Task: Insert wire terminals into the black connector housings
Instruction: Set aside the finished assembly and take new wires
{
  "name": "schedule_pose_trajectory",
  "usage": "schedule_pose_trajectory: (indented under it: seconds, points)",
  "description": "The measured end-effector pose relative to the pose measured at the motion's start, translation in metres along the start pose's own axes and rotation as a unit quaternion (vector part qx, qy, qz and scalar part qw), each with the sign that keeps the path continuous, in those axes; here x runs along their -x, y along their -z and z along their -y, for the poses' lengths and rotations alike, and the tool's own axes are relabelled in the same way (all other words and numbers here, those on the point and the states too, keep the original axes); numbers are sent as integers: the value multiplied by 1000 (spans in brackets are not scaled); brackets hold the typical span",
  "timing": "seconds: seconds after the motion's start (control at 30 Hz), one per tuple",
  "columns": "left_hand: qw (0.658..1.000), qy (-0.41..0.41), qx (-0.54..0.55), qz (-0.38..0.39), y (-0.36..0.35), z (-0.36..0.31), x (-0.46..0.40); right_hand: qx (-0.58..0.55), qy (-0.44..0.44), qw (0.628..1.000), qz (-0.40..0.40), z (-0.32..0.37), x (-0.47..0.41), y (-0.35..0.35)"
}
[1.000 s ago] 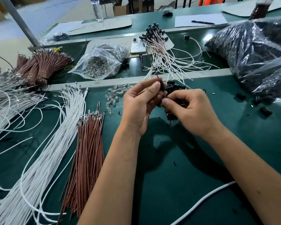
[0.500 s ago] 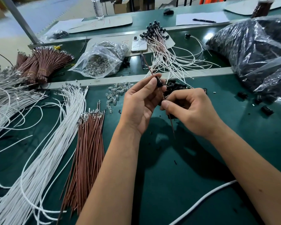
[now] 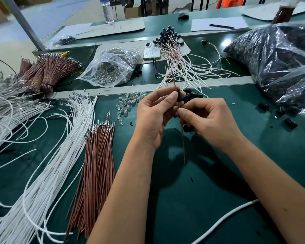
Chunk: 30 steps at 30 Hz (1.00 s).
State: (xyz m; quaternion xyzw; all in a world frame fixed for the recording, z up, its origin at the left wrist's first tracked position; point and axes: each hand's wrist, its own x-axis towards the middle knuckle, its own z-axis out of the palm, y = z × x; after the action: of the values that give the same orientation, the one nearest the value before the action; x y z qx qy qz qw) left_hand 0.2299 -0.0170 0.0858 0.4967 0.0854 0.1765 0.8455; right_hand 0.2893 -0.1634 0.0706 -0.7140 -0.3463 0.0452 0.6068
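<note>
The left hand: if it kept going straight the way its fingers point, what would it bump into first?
The left hand points up and right, away from the person. Probably it would first meet the little pile of black housings just past its fingertips, then the finished white wires. Depth is hard to judge.

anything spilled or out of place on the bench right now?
Mostly orderly. Loose clear bulbs lie scattered on the mat beside the left hand, outside their bag. A few black housings are strewn near the right-side bags. A phone sits among the finished wires.

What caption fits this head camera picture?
Left hand pinches a black housing; right hand pinches a brown wire.
</note>
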Motion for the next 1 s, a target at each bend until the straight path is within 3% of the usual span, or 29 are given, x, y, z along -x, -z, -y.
schedule_pose_trajectory:
  seconds: [0.5,0.87,1.0]
  points:
    - [998,-20,-62,-1,-1,4,1,14,-23,1000,13,5,1,3]
    - [998,-50,-20,-42,-1,-3,1,62,-18,990,122,8,0,10]
    - [999,-45,-10,-25,-2,-2,2,15,-19,998,61,8,1,5]
